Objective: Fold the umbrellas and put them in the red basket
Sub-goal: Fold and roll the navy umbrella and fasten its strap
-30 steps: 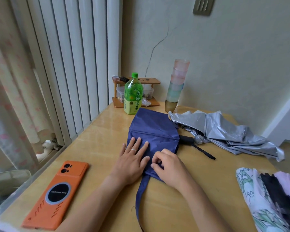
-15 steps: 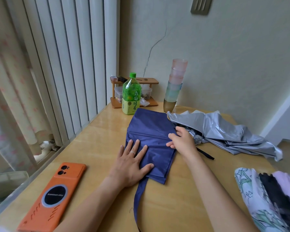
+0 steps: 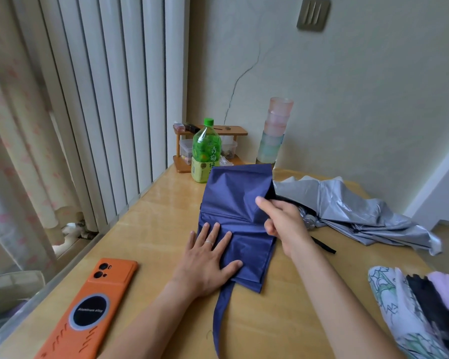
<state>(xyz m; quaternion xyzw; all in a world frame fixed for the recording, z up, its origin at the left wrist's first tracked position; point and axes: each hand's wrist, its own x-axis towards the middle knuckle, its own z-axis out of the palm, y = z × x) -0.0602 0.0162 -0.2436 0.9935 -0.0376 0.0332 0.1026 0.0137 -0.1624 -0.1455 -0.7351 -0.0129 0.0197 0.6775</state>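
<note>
A navy blue umbrella (image 3: 233, 198) lies partly folded on the wooden table (image 3: 151, 229), its strap trailing toward me. My left hand (image 3: 208, 260) presses flat on its near left part, fingers spread. My right hand (image 3: 283, 224) pinches the canopy's right edge and lifts a flap of fabric off the table. A silver umbrella (image 3: 353, 213) lies crumpled to the right, its handle cap just behind my right hand. A patterned white, black and pink umbrella (image 3: 420, 307) lies at the lower right. No red basket is in view.
An orange phone (image 3: 88, 309) lies at the near left. At the back stand a green tea bottle (image 3: 205, 151), a small wooden rack (image 3: 213, 132) and a stack of pastel cups (image 3: 275, 130). White vertical blinds (image 3: 101, 99) border the table's left edge.
My right hand moved from the umbrella's near end up to its right edge, took hold of the fabric and raised a flap. My left hand stayed pressed in place.
</note>
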